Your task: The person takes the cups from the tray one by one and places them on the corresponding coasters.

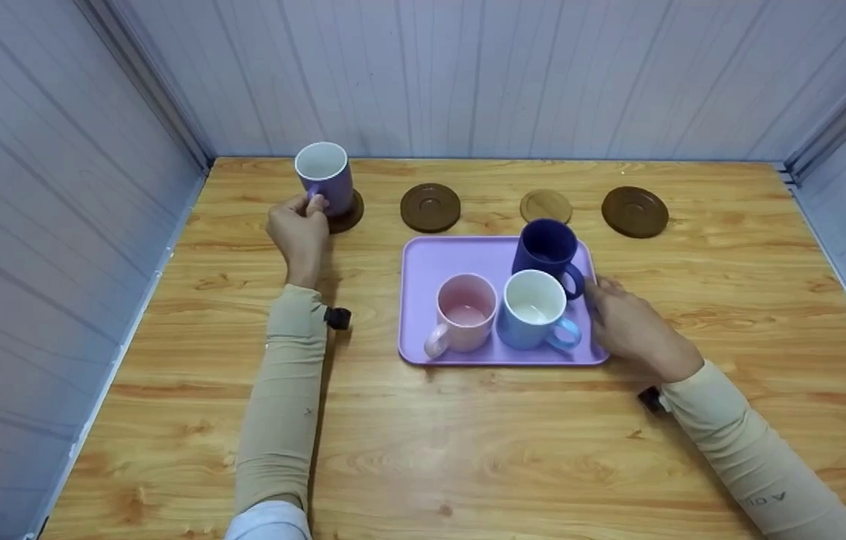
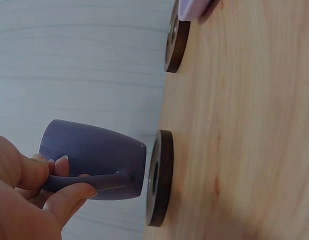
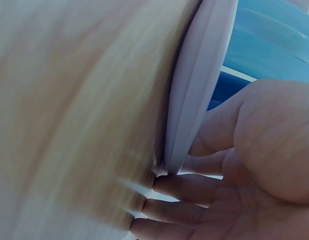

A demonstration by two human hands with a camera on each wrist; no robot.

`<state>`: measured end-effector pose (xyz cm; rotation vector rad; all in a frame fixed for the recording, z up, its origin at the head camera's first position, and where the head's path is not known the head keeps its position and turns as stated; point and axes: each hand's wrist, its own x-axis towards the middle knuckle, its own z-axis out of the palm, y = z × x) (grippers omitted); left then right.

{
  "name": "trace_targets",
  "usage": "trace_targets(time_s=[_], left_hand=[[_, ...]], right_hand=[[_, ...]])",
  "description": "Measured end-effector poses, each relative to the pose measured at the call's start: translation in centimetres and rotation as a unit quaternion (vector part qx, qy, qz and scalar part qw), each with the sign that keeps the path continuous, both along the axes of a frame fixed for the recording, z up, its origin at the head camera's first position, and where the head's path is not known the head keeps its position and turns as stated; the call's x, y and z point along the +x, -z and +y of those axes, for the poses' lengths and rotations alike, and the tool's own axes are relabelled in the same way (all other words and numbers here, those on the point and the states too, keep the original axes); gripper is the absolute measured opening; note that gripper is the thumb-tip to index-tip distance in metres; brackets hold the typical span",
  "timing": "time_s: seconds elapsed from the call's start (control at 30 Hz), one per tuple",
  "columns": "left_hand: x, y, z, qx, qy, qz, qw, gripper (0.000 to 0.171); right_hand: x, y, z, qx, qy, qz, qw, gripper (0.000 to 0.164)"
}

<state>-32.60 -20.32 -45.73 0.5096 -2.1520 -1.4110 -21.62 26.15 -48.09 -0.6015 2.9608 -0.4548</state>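
My left hand (image 1: 301, 232) pinches the handle of a purple mug (image 1: 333, 187), white inside. The mug is upright over the leftmost dark wooden coaster (image 1: 352, 214); the left wrist view shows a narrow gap between its base and that coaster (image 2: 161, 177). At the right side of a lilac tray (image 1: 423, 262), my right hand (image 1: 633, 330) holds the rim, thumb at the inner side and fingertips down by the table. On the tray stand a pink mug (image 1: 466, 330), a light blue mug (image 1: 524, 330) and a navy mug (image 1: 532, 262), all upright.
Behind the tray lie a dark round coaster (image 1: 430, 217), a smaller light wooden coaster (image 1: 545, 201) and another dark coaster (image 1: 634, 214). Pale panelled walls (image 1: 438, 82) close off the back and both sides of the wooden table (image 1: 468, 450).
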Motion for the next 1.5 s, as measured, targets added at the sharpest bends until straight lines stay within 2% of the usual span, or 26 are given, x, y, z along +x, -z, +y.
trace_targets(time_s=[0.3,0.8,1.5], left_hand=[[-0.4,1.0,-0.4,0.019,-0.004,-0.006,0.9998,0.016],[-0.4,0.8,-0.2,0.003,0.007,0.000,1.0000,0.017],[-0.3,1.2,-0.1,0.021,0.010,0.008,0.9997,0.018]], right_hand=[[0.0,0.0,0.1,0.000,0.002,0.000,1.000,0.052],[0.1,0.1,0.0,-0.010,-0.004,0.004,1.000,0.048],[0.1,-0.1,-0.1,-0.012,-0.009,0.010,1.000,0.049]])
